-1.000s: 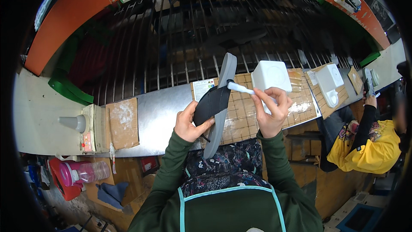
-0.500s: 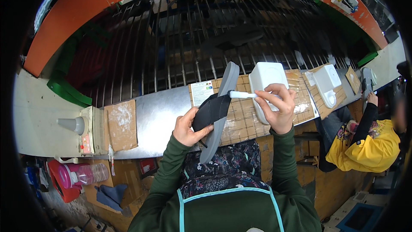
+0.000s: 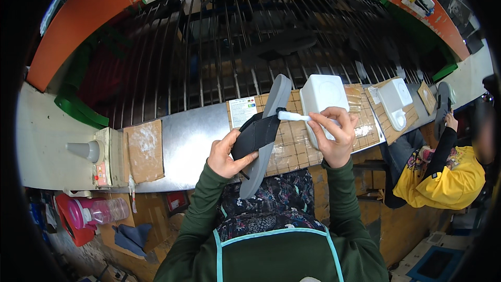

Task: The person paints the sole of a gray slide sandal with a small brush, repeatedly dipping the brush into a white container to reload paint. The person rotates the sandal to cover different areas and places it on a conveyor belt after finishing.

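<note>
Over the bench edge, my left hand point(image 3: 227, 155) is closed round a grey-soled sandal point(image 3: 270, 152) by its wide black strap point(image 3: 257, 134). The sandal stands on edge, its toe pointing away from me. My right hand point(image 3: 336, 134) pinches the white handle of a small brush point(image 3: 292, 116). The brush's dark bristles touch the sandal near the far edge of the strap. Behind my right fingers is a white plastic container point(image 3: 324, 94), partly hidden by them, on the cardboard mat point(image 3: 290, 151).
Beyond the bench runs a rack of metal rollers point(image 3: 203, 62) with a dark sandal point(image 3: 284, 44) on it. On the left are a cardboard piece point(image 3: 143, 149) and a grey cone point(image 3: 83, 150). A co-worker in yellow point(image 3: 443, 177) sits at right beside another white container point(image 3: 394, 99).
The brush head has tilted slightly against the sandal, and my right hand has shifted a little. The sandal on the rollers has moved slightly left. My left hand keeps its grip.
</note>
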A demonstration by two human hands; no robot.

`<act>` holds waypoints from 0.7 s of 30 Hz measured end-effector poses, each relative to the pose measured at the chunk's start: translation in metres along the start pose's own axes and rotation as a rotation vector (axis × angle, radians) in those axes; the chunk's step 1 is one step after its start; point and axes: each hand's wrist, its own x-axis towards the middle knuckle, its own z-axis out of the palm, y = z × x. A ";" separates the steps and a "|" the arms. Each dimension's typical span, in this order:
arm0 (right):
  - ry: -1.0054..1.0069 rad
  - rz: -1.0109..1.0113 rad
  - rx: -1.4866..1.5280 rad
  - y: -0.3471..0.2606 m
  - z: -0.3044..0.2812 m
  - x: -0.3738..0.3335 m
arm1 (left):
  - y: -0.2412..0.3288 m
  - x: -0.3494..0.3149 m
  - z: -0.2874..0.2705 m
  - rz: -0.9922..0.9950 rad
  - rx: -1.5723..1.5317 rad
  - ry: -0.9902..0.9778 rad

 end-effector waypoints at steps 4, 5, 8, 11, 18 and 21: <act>0.010 -0.041 -0.013 0.001 0.000 -0.001 | 0.002 0.000 -0.001 0.020 0.029 -0.013; 0.010 -0.054 -0.015 0.002 -0.001 -0.001 | 0.002 0.000 -0.001 0.028 0.037 -0.010; -0.019 -0.065 0.008 0.006 -0.004 0.000 | 0.001 0.000 0.001 0.044 0.017 -0.008; -0.009 0.021 0.073 0.007 -0.004 -0.001 | -0.003 0.001 0.003 0.053 -0.018 -0.005; -0.027 0.048 0.071 0.004 -0.004 -0.004 | -0.008 0.001 0.004 0.039 -0.053 -0.013; -0.035 0.005 0.057 0.004 -0.004 -0.005 | -0.007 0.002 0.004 0.031 -0.082 -0.025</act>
